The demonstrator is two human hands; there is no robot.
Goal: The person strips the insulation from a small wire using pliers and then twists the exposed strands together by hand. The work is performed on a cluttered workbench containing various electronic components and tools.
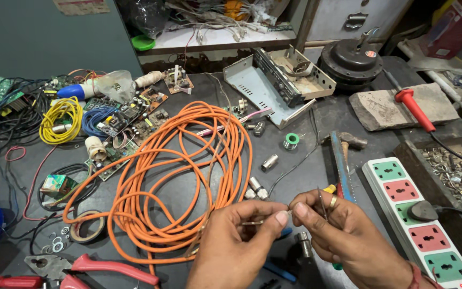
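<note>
While both hands meet at the lower centre of the frame, the left hand [236,241] and right hand [343,235] pinch a thin wire end [258,221] between thumb and forefinger tips; it looks short, pale, bare, beside the coiled orange cable [177,176].

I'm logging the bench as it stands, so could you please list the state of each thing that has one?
Left hand: fingers pinching a thin wire.
Right hand: fingers pinching the same wire's end.
Orange cable: loosely coiled.
Yellow wire: coiled.
Power strip: one black plug inserted.
Metal case: open.
Tape roll: lying flat.
</note>
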